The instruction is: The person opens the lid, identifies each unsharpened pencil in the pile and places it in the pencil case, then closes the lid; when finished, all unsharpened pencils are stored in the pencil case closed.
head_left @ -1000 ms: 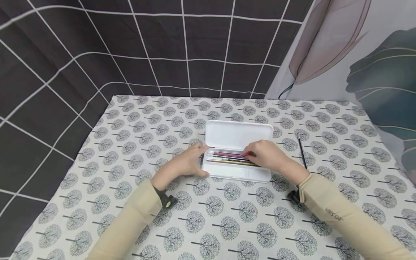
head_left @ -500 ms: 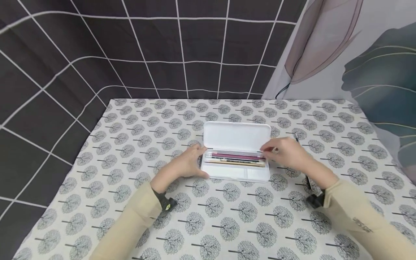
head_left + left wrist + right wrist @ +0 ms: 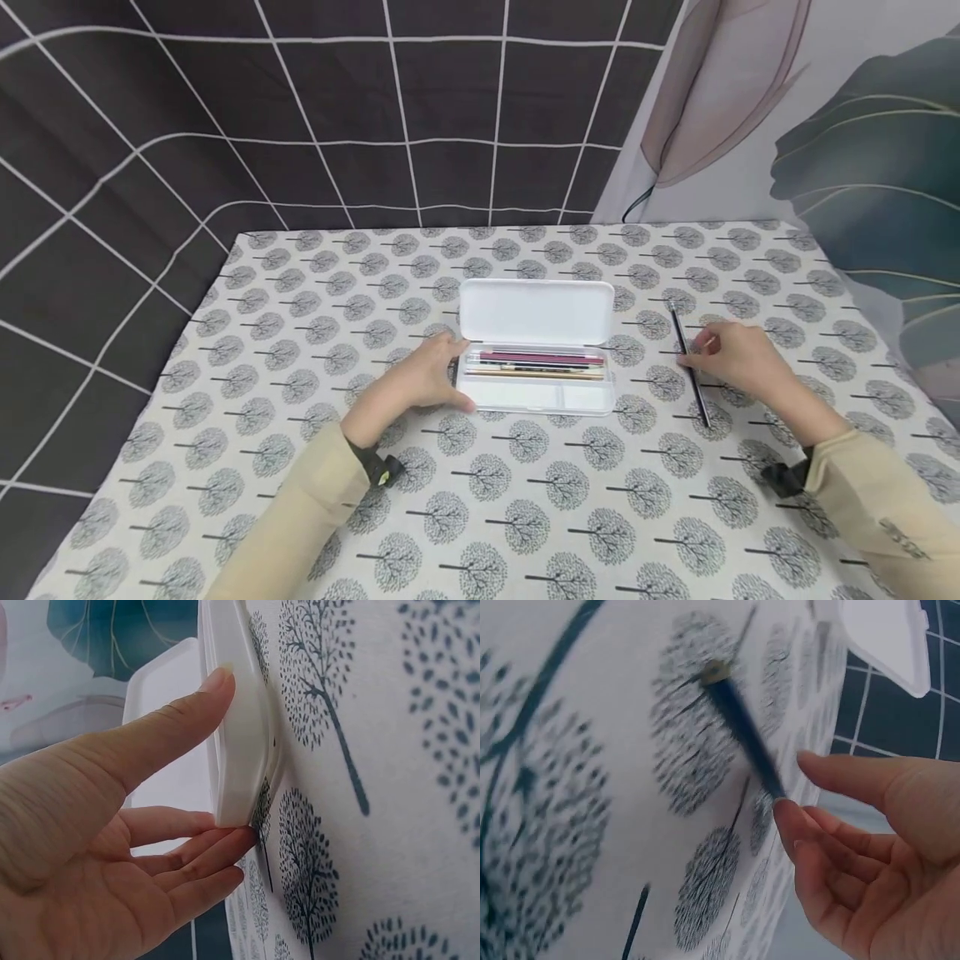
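An open white pencil case lies on the table, its lid raised at the back. Several slim pencils, one of them magenta, lie lengthwise inside. My left hand holds the case's left end; in the left wrist view the thumb presses one side and fingers touch the corner. To the right of the case lies a dark pencil. My right hand is at this pencil, fingertips beside or touching it. In the right wrist view the thumb stands apart from the fingers.
A tree-patterned cloth covers the table. Behind it hangs a dark curtain with white grid lines, and a leaf-patterned one is at the right.
My right hand has left the pencils in the case and moved right to the dark pencil on the table. The left hand has stayed at the case's left end.
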### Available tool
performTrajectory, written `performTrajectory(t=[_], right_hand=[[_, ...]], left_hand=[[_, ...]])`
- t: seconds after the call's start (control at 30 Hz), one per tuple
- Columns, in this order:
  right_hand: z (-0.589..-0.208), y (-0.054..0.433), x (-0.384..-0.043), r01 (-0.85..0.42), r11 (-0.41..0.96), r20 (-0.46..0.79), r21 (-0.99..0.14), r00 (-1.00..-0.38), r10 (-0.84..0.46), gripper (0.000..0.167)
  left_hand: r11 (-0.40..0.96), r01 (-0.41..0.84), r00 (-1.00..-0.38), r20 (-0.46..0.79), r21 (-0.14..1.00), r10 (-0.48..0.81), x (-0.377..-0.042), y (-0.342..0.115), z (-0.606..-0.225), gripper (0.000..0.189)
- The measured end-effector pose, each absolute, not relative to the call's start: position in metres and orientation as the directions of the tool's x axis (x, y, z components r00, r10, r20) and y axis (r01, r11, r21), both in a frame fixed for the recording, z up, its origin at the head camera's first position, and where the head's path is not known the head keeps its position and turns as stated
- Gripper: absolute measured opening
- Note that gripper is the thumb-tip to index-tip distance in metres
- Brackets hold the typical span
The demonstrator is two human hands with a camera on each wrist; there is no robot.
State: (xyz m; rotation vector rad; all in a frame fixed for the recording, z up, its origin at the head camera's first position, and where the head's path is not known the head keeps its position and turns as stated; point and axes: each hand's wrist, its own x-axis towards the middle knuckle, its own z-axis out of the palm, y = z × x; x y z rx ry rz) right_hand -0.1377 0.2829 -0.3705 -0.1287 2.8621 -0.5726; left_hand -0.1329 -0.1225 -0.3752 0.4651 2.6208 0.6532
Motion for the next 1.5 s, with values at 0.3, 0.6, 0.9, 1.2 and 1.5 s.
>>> performTrajectory(t=[0.3,0.6,0.9,1.2,1.5], right_hand=[[-0.376,0.279,-0.147,-0.016,0.911,-0.356,-0.411,-0.918,-0.177,0.033],[-0.368,0.270,-0.156,0.040,0.874,-0.453,-0.484,-0.866,-0.212,0.028],[-0.349,0.244,-0.155,-0.161,0.776,-0.133,-0.610,-0.944,-0.301,0.029],[-0.356,0.192,-0.162,-0.508,0.598,0.225,-0.621,-0.845,-0.485,0.016],[-0.364,0.147,-0.170,-0.633,0.608,0.233,-0.479,-0.759,-0.608,0.013]], left_hand=[[0.847,0.189,-0.873,-0.310,0.496,0.376,-0.128,-0.128,-0.375,0.104],[0.836,0.193,-0.876,-0.293,0.514,0.382,-0.125,-0.127,-0.374,0.103],[0.835,0.195,-0.879,-0.285,0.514,0.381,-0.130,-0.128,-0.375,0.104],[0.832,0.203,-0.874,-0.287,0.516,0.392,-0.133,-0.126,-0.375,0.103],[0.822,0.213,-0.873,-0.275,0.528,0.403,-0.132,-0.124,-0.378,0.102]])
